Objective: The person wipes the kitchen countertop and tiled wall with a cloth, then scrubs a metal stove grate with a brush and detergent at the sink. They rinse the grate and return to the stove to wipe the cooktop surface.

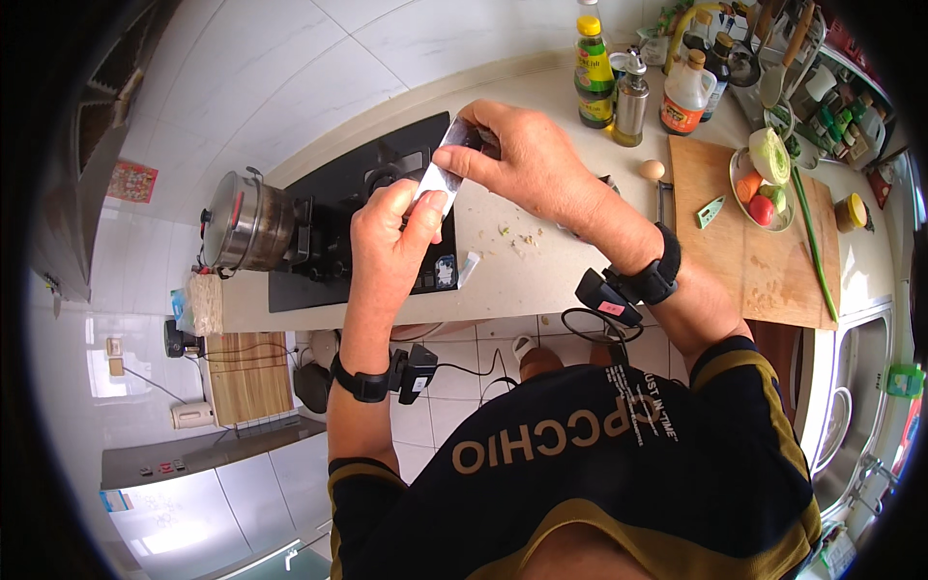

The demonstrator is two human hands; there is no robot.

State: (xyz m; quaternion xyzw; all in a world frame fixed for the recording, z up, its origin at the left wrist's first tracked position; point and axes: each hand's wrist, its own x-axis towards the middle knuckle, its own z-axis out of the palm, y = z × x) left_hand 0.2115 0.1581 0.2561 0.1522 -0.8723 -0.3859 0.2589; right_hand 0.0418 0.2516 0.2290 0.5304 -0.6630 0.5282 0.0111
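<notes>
Between my two hands is a flat, shiny silver object point(439, 185), held at a slant over the right edge of the black gas hob point(326, 283). My left hand point(391, 235) pinches its lower end between thumb and fingers. Higher up, my right hand point(518, 156) grips the other end, thumb laid across its face. The fingers cover much of the object, so I cannot tell exactly what it is. Small food scraps point(525, 241) lie on the pale countertop point(500, 286) below my right forearm. A small whitish packet point(470, 268) rests beside the hob's edge.
A lidded steel pot point(250, 221) stands on the hob at left. Sauce bottles point(594, 76) and a metal oil dispenser point(631, 105) line the back. To the right are an egg point(652, 170), a wooden cutting board point(761, 283), a plate of vegetables point(786, 223) and a sink point(855, 355).
</notes>
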